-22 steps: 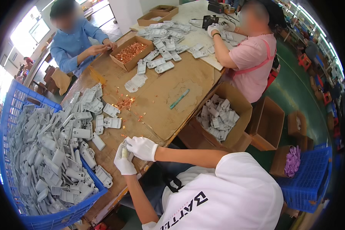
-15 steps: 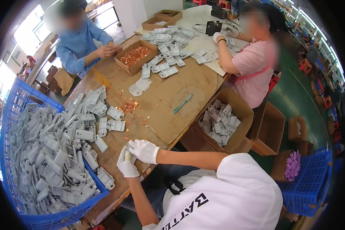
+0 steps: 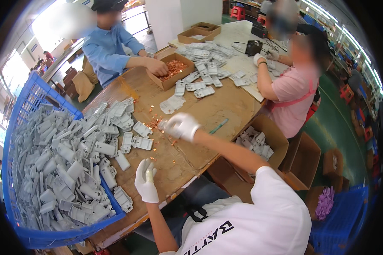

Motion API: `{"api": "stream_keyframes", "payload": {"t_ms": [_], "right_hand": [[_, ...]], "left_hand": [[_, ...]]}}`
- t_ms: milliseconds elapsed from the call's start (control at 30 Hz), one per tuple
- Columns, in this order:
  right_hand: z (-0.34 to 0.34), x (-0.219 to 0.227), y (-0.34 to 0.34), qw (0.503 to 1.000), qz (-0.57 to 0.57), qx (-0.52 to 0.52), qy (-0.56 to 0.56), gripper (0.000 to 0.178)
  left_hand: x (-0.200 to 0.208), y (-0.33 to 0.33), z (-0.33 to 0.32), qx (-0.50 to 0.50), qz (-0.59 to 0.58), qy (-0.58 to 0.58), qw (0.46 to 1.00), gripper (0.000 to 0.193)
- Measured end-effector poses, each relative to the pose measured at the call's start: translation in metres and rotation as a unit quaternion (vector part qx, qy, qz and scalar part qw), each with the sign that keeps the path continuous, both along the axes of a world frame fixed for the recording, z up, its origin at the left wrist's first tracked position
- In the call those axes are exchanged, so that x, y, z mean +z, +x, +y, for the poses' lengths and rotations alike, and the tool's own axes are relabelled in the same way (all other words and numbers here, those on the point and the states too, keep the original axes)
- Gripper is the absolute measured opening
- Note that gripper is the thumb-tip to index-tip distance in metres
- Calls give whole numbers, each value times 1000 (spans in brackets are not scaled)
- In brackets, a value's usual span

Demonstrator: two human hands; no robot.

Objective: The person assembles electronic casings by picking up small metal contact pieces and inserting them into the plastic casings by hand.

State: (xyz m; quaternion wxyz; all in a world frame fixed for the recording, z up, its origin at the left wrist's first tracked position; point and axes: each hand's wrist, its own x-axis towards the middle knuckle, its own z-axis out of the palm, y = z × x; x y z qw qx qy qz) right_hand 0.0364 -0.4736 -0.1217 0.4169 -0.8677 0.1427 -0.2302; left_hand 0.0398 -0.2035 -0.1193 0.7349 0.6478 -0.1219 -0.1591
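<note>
My left hand [image 3: 147, 183], in a white glove, is raised near the table's front edge. Its fingers are curled, with a pale yellowish patch [image 3: 149, 174] at the thumb; what they hold, if anything, is hard to make out. Farther in, my right hand [image 3: 181, 126], also gloved, reaches across the table beside a scatter of small copper-coloured pieces [image 3: 154, 123]. Motion blurs its fingers. Several pale grey plastic housings [image 3: 142, 143] lie loose to the left of it. A blue crate [image 3: 64, 236] heaped with more grey housings [image 3: 57, 170] stands at the left.
A person in blue has a hand in a cardboard box [image 3: 171, 84] of copper pieces. Across the table, a person in pink works near grey housings [image 3: 204, 92]. A teal pen [image 3: 218, 126] lies on the cardboard sheet. Open cartons [image 3: 300, 163] stand at the table's right.
My hands have parted: the right has moved away over the table toward the copper pieces, while the left stays near the edge. The person in blue now reaches into the box. The view has shifted.
</note>
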Motion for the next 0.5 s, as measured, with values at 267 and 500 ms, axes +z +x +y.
{"api": "stream_keyframes", "payload": {"t_ms": [267,500], "right_hand": [[-255,13,34,930,3,-254,-267,30],[-121,1,23,959,-3,18,-284,25]], "left_hand": [[10,13,22,133,-373,576,715,52],[-39,29,50,92,-335,682,644,55]]}}
